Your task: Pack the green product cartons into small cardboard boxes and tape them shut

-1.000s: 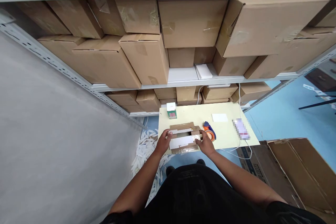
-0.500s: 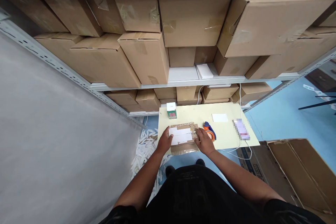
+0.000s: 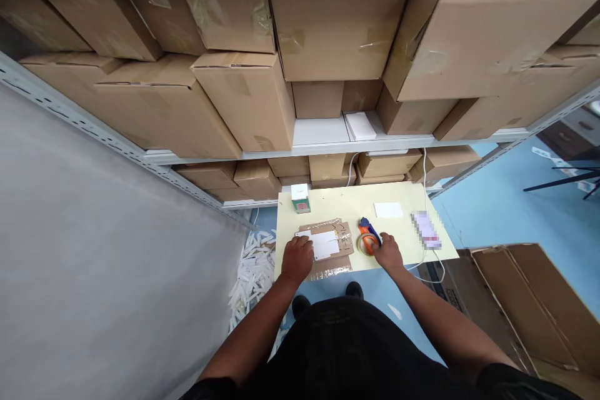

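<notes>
My left hand (image 3: 298,257) lies over the left end of a white flat piece (image 3: 325,245), its fingers stretched out and pressing down. That piece rests on flattened brown cardboard (image 3: 345,239) with clear tape along its edges and handwritten marks on the right side. My right hand (image 3: 388,252) is at the blue and orange tape dispenser (image 3: 369,232), thumb and fingers closed around its right side. A roll of tape sits in the dispenser, which is still on the table. The fingertips' exact hold is partly hidden.
On the pale yellow table (image 3: 328,199) stand a green and white small box (image 3: 300,199), a white card (image 3: 388,210) and a blurred phone (image 3: 426,229) with a cable. Shelves of cardboard boxes (image 3: 337,31) rise behind. White scraps (image 3: 253,275) litter the floor left; an open carton (image 3: 529,300) lies right.
My right hand has left the cardboard's right edge and moved right to the tape dispenser. My left hand has shifted from the cardboard's left edge onto the white piece.
</notes>
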`<action>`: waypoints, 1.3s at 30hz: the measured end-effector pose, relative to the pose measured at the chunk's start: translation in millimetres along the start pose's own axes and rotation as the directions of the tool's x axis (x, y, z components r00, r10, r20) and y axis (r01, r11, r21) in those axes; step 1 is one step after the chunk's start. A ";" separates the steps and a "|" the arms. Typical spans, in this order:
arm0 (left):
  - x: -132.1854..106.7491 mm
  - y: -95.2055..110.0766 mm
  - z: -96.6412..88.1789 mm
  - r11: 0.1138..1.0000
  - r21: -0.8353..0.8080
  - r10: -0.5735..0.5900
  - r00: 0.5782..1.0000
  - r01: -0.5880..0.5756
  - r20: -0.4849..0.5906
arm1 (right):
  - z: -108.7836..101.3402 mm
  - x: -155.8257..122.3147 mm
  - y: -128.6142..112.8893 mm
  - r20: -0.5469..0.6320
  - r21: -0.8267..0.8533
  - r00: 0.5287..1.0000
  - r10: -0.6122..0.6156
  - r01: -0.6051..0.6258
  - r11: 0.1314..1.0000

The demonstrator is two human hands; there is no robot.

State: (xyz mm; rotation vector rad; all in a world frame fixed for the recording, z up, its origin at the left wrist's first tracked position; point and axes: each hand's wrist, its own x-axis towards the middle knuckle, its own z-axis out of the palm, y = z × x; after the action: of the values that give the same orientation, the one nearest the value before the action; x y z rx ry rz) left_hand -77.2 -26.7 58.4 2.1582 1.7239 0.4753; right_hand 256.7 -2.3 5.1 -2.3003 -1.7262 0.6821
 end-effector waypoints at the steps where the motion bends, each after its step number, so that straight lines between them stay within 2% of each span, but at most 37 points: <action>1: 0.0 3.2 1.2 0.999 0.031 -0.010 1.000 0.010 -0.001 | 0.4 8.5 6.6 0.040 -0.034 0.998 0.055 -0.053 0.998; 5: 0.9 10.1 10.6 0.996 0.092 -0.021 0.997 0.014 0.070 | 10.4 40.2 14.9 0.174 -0.101 0.975 0.138 -0.121 0.987; 8: 3.7 10.8 15.2 0.999 0.002 -0.035 0.994 0.035 0.104 | 18.7 58.3 10.6 0.194 -0.103 0.970 0.143 -0.125 0.987; 12: 9.9 14.1 10.7 0.977 -0.148 -0.146 0.987 0.154 0.064 | 16.2 68.0 6.4 0.226 -0.075 0.971 0.078 -0.062 0.995; 15: 14.7 15.6 3.0 0.903 -0.302 -0.293 0.952 0.306 0.087 | -1.5 57.5 3.7 0.173 -0.029 0.985 -0.009 0.014 0.999; 17: 17.7 13.9 -2.0 0.813 -0.413 -0.390 0.911 0.410 0.136 | -18.8 42.0 -2.9 0.042 0.047 0.990 -0.137 0.135 0.990; 18: 19.0 12.4 -4.1 0.758 -0.468 -0.428 0.888 0.454 0.167 | -27.8 32.7 -8.9 -0.038 0.083 0.974 -0.223 0.225 0.971; 20: 21.1 8.9 -7.8 0.625 -0.571 -0.484 0.838 0.532 0.250 | -43.3 13.7 -27.1 -0.158 0.107 0.902 -0.401 0.419 0.902; 23: 22.4 5.0 -11.7 0.424 -0.687 -0.487 0.788 0.590 0.377 | -54.0 -9.0 -66.4 -0.170 0.032 0.783 -0.599 0.611 0.791; 25: 21.4 4.1 -13.3 0.344 -0.740 -0.441 0.795 0.578 0.417 | -51.7 -18.4 -93.5 -0.130 -0.040 0.727 -0.675 0.676 0.736; 27: 19.2 4.4 -13.6 0.297 -0.792 -0.388 0.825 0.534 0.411 | -44.9 -24.0 -114.8 -0.081 -0.107 0.690 -0.720 0.712 0.694; 30: 14.6 4.7 -10.5 0.247 -0.859 -0.328 0.873 0.449 0.362 | -34.8 -29.2 -131.0 -0.025 -0.175 0.656 -0.755 0.740 0.649; 33: 10.9 2.7 -4.1 0.236 -0.879 -0.313 0.889 0.413 0.334 | -30.6 -33.4 -134.1 -0.002 -0.200 0.646 -0.763 0.747 0.634; 39: 8.5 -6.1 7.6 0.191 -0.890 -0.381 0.867 0.413 0.321 | -28.7 -36.9 -136.6 -0.004 -0.193 0.660 -0.751 0.737 0.648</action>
State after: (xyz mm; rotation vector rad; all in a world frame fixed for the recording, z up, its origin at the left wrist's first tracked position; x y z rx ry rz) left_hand -77.2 -17.5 49.2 0.7669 1.2941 0.9819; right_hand 144.8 8.2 95.6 -1.3961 -2.4959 0.2513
